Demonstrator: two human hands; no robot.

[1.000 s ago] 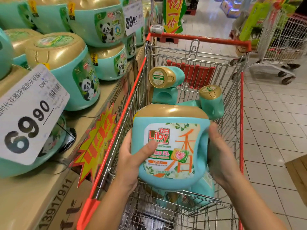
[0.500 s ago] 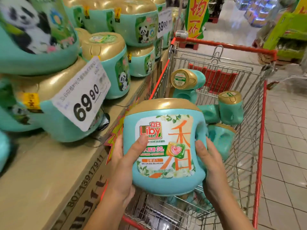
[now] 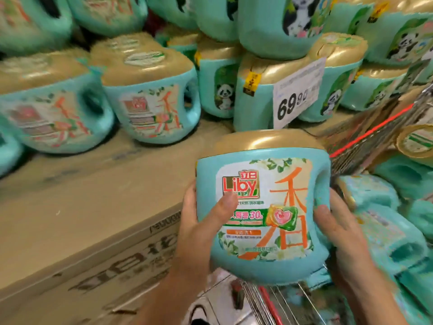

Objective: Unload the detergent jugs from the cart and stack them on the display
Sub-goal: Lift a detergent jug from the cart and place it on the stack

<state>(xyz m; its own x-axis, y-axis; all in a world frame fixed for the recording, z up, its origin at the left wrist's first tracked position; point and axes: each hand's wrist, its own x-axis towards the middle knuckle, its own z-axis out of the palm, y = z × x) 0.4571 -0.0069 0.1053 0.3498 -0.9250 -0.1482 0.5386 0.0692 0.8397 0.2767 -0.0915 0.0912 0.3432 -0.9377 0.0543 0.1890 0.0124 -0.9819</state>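
Observation:
I hold a teal detergent jug (image 3: 262, 207) with a gold lid and a Liby label upright in both hands, just off the display's front edge. My left hand (image 3: 199, 221) grips its left side with the thumb on the label. My right hand (image 3: 337, 228) grips the handle side. The cart (image 3: 370, 137) with a red rim is at the right, with more teal jugs (image 3: 384, 231) lying in it. The display (image 3: 82, 207) is a tan cardboard surface to the left, with stacked jugs (image 3: 150, 97) at its back.
A white 69.90 price tag (image 3: 297, 92) hangs among the panda-label jugs (image 3: 253, 90) behind the held jug. Printed cardboard boxes (image 3: 117, 266) form the display's front. A bare stretch of cardboard lies in front of the stacked jugs.
The view has swung left toward the display. The held jug has moved left with it, out over the cart's left rim near the cardboard surface. Both hands keep their grip.

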